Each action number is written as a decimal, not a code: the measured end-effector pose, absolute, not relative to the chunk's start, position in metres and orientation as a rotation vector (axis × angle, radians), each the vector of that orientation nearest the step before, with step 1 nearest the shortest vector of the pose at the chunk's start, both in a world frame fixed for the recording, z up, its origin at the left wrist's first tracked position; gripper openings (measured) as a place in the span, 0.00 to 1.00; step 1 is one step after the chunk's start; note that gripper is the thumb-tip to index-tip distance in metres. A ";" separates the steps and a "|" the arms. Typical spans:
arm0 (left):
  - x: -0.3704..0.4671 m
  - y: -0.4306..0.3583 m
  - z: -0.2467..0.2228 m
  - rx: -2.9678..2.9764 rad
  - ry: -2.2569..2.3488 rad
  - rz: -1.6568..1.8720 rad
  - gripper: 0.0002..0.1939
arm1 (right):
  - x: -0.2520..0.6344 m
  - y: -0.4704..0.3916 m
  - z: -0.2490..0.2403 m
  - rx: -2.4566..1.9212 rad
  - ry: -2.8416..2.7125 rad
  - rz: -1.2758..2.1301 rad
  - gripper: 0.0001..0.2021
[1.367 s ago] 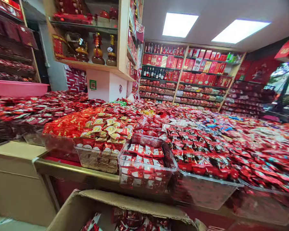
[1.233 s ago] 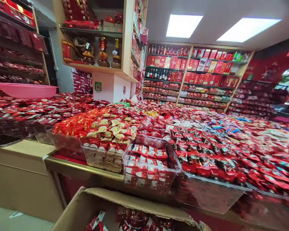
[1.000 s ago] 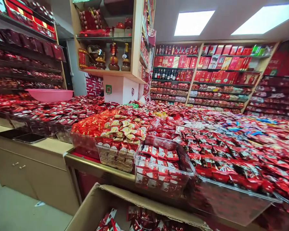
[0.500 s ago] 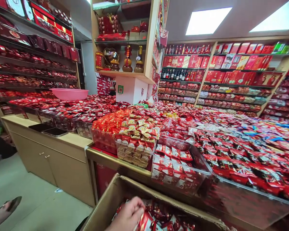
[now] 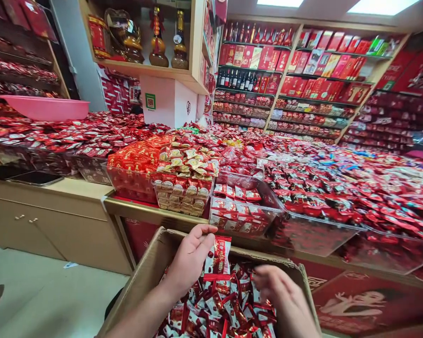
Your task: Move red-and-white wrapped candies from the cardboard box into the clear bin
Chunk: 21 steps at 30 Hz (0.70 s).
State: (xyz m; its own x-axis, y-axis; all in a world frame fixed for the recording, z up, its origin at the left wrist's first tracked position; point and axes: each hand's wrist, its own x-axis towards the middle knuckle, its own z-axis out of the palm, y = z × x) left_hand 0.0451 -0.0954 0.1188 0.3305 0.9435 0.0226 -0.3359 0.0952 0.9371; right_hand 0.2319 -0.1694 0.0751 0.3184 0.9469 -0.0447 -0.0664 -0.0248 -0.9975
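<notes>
Holds a red-and-white packet (image 5: pixel 220 259) by its left side in the left hand (image 5: pixel 193 252), above the carton (image 5: pixel 151 264), long axis toward the bench (image 5: pixel 138 208). Curls the right hand (image 5: pixel 280 288) off its right edge, too blurred to tell any grasp.

The left hand (image 5: pixel 192 253) pinches a red-and-white packet (image 5: pixel 218 257) above an open cardboard box (image 5: pixel 145 264) heaped with similar packets. The right hand (image 5: pixel 282 293) (blurred at the fingers) is near the heap's right side. Beyond the box, a clear bin (image 5: pixel 269 196) holds more red-and-white packets.
</notes>
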 end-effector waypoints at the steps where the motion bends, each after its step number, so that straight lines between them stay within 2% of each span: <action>1: 0.047 -0.096 0.118 1.067 0.728 1.072 0.09 | 0.213 -0.157 0.079 -1.237 -0.962 1.158 0.20; 6: 0.050 -0.098 0.113 1.070 0.782 1.052 0.13 | 0.175 -0.126 0.083 -1.127 -0.942 1.243 0.12; 12: 0.055 -0.097 0.097 1.069 0.819 1.120 0.12 | 0.175 -0.124 0.060 -0.958 -0.815 1.350 0.14; 15: 0.059 -0.097 0.083 1.044 0.840 1.149 0.16 | 0.174 -0.118 0.051 -1.031 -1.008 1.071 0.13; 18: 0.063 -0.102 0.071 0.901 0.786 1.179 0.27 | 0.177 -0.113 0.048 -1.106 -1.283 0.529 0.07; 21: 0.066 -0.111 0.063 0.696 0.641 1.141 0.35 | 0.176 -0.115 0.048 -1.089 -1.549 0.098 0.09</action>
State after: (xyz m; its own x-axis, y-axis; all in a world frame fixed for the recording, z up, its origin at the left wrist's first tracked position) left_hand 0.0663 -0.1106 0.0629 0.2891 0.9519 -0.1015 -0.5819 0.2590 0.7709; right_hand 0.1760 -0.1147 0.0477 0.1161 0.6682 0.7349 0.5702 0.5609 -0.6001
